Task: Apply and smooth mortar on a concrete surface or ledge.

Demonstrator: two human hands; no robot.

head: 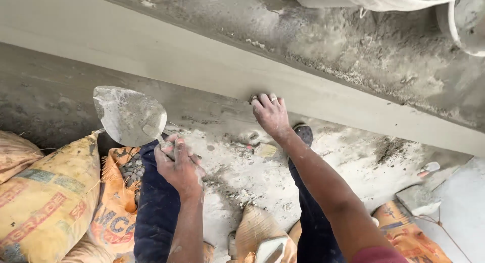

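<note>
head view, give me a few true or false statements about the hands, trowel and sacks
1. The left hand holds a trowel. True.
2. The right hand holds a hammer. False: it rests with its fingers on the plastered ledge, holding no tool.
3. The trowel blade is smeared with grey mortar. True.
4. The sacks lie on top of the ledge. False: they lie on the floor, below it.
5. A ring shows on the right hand. True.

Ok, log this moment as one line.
left hand: holds trowel, blade raised | right hand: fingers on grey ledge edge | sacks at left
</note>
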